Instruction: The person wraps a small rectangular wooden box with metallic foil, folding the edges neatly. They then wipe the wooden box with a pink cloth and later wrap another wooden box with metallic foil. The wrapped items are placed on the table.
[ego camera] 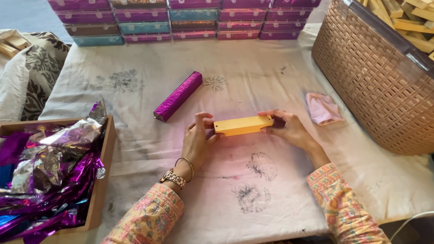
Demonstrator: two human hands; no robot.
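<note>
Yellow wooden block [242, 125] is held just above the middle of the bench [141, 148], pinched by its ends between left hand [196, 143] fingers and right hand [288, 130] fingers; an end-only pinch could slip. Purple foil-wrapped bar [178, 95] lies beside it. Purple and teal clear-lidded boxes [183, 11] stack along the far edge.

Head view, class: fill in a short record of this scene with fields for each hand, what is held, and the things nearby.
left hand: grips the left end of the yellow block
right hand: grips the block's right end
block: plain, unwrapped, held level above the cloth-covered table
purple wrapped bar: lies on the cloth, beyond the left hand
foil tray: at left, full of purple and silver foil
basket: at right, holds pale blocks
pink cloth: beside the basket
</note>
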